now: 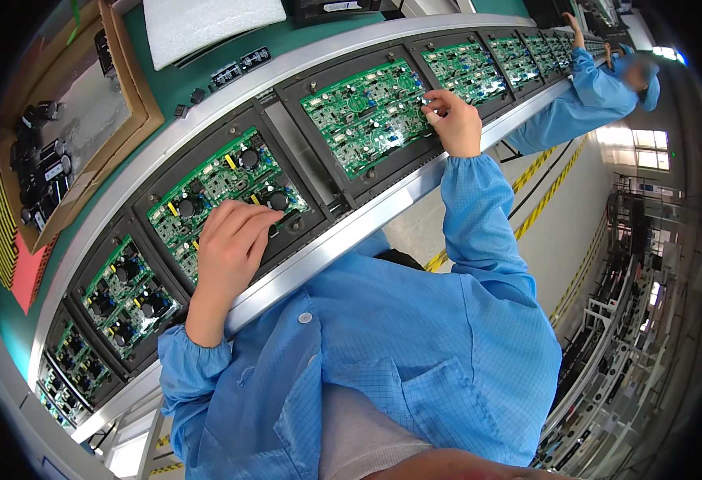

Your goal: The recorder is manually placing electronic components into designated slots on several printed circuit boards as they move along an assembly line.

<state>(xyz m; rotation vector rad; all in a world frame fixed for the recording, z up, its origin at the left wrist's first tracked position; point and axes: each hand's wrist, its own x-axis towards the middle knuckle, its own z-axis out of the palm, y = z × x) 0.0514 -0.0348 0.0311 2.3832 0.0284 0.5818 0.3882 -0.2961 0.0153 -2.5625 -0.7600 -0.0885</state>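
Observation:
My left hand [227, 244] is over a green circuit board [219, 180] in a black tray, its fingers bent and drawn together. Its fingertips are beside a round black capacitor [277, 200] at the board's near right corner; anything in them is hidden. More black capacitors and yellow parts stand on this board. My right hand [456, 124] pinches with thumb and forefinger above the right edge of the neighbouring board [363, 112], which shows no large black capacitors. Whatever is between those fingertips is too small to make out.
A cardboard box [139, 112] of black capacitors stands at the left. Loose black parts [240, 67] lie on the green bench beyond the rail, near a white foam sheet [207, 28]. Farther up the metal-edged line [375, 212], a person in blue [591, 92] reaches over other boards.

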